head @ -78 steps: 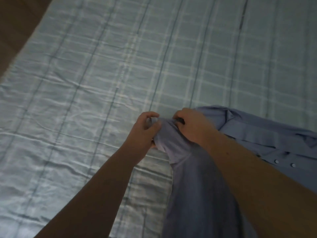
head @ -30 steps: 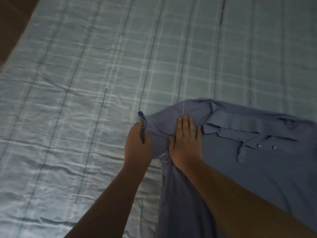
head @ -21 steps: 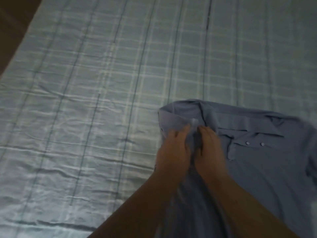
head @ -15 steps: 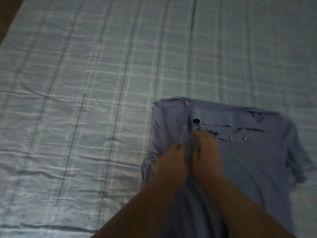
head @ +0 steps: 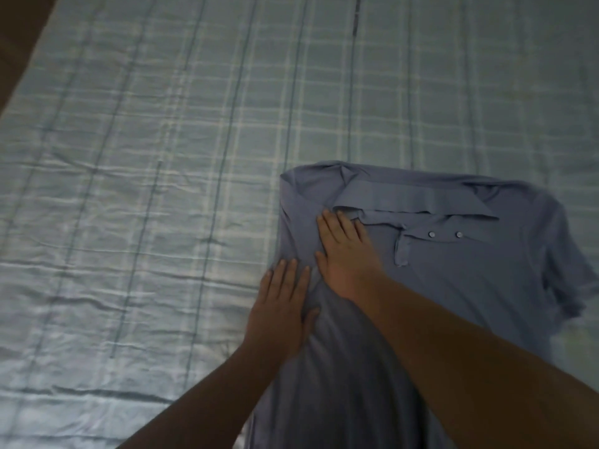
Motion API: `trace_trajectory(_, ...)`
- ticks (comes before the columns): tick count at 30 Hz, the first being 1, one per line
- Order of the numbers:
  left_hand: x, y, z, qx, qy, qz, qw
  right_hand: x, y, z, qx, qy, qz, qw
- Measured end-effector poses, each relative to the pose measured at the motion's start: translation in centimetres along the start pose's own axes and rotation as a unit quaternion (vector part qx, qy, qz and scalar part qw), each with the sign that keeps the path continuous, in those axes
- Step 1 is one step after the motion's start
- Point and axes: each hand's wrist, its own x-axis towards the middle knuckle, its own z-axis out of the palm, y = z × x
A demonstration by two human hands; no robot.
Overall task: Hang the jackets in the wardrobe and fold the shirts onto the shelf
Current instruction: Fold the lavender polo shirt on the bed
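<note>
A blue polo shirt (head: 470, 280) lies front up on the bed, collar at the far side and two white buttons showing. Its left sleeve is folded in over the body, while the right sleeve spreads out at the right. My right hand (head: 346, 251) presses flat on the folded left shoulder, fingers straight, just left of the collar. My left hand (head: 280, 306) lies flat along the shirt's left folded edge, below and left of the right hand. Both hands hold nothing. The shirt's lower part runs out of view under my arms.
The bed sheet (head: 162, 189) is pale blue-green with a checked pattern and wrinkles, filling most of the view. A dark brown strip of floor or furniture (head: 19, 34) shows past the bed's edge at the top left.
Both hands let go of the shirt's left sleeve and shoulder after folding it inward. They now press flat on the fold. The shirt lies spread on the bed.
</note>
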Motion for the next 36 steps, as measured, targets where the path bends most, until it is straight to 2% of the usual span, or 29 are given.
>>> trace_trajectory(4,0.3,2.2,-2.1,-0.011,0.023,-0.039,0.999,-1.8,1.1,-1.2,0.126,0.067,-0.021,0.990)
trace_trajectory(6,0.6,3.8,-3.1,-0.026,0.045,-0.035,0.998,-4.0,3.0,-1.6,0.171,0.111,0.006,0.979)
trace_trajectory(9,2.1,6.9,-3.3,-0.064,0.057,0.022,0.996,-7.9,7.9,-2.4,0.194,0.139,0.075,0.968)
trace_trajectory(12,3.9,11.8,-2.8,-0.090,0.021,0.065,0.994,-11.8,14.8,-3.5,0.201,0.186,0.146,0.951)
trace_trajectory(17,7.3,23.9,-0.6,-0.090,-0.031,0.146,0.985,-17.7,26.3,-6.0,0.246,0.238,0.336,0.877)
trace_trajectory(21,10.3,32.3,1.3,-0.122,-0.027,0.168,0.978,-19.6,33.2,-6.8,0.300,0.204,0.421,0.831)
trace_trajectory(23,11.4,35.8,2.0,-0.151,-0.018,0.159,0.975,-19.5,35.2,-6.2,0.305,0.150,0.425,0.839)
trace_trajectory(26,12.6,39.3,2.7,-0.169,-0.048,0.118,0.977,-19.1,36.8,-5.3,0.288,0.080,0.420,0.857)
trace_trajectory(30,13.3,41.7,3.4,-0.030,-0.078,0.034,0.996,-18.9,38.1,-4.7,0.290,0.043,0.427,0.856)
trace_trajectory(33,13.4,42.1,3.4,0.017,-0.048,0.029,0.998,-19.1,39.0,-4.6,0.316,0.050,0.420,0.849)
trace_trajectory(36,13.4,42.3,3.2,0.001,-0.024,0.045,0.999,-19.6,40.7,-5.4,0.377,0.113,0.423,0.816)
